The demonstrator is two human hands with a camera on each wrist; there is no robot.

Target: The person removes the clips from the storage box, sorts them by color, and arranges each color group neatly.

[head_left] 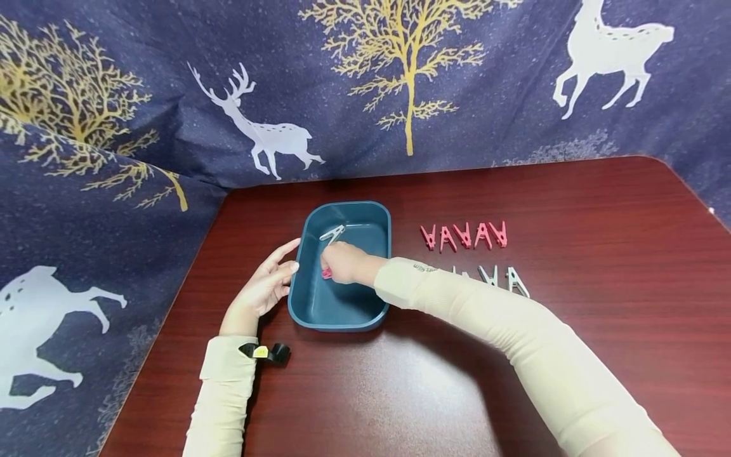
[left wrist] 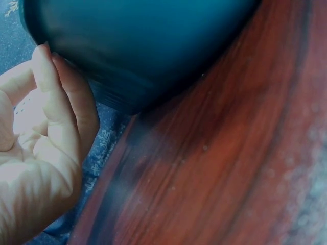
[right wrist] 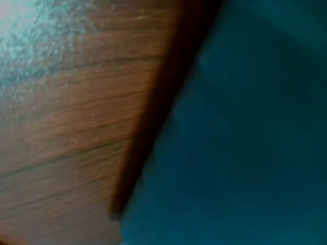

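Observation:
Inside the blue plastic bin (head_left: 342, 317), my right hand (head_left: 345, 262) reaches down with curled fingers and grips a pink clothespin (head_left: 327, 273), mostly hidden by the hand. A white clothespin (head_left: 333, 233) lies in the bin just beyond that hand. At the bin's left side, my left hand (head_left: 267, 284) touches the rim and outer wall with its fingertips. The left wrist view shows its fingers (left wrist: 61, 97) against the bin's outer wall (left wrist: 138, 46). The right wrist view is blurred, with the bin wall (right wrist: 235, 153) on its right and no clothespin visible.
Right of the bin, several pink clothespins (head_left: 465, 235) lie in a row on the reddish-brown table (head_left: 599, 254). Nearer are white clothespins (head_left: 516, 281), partly hidden by the right sleeve (head_left: 485, 311). A dark blue patterned cloth (head_left: 365, 95) hangs behind the table.

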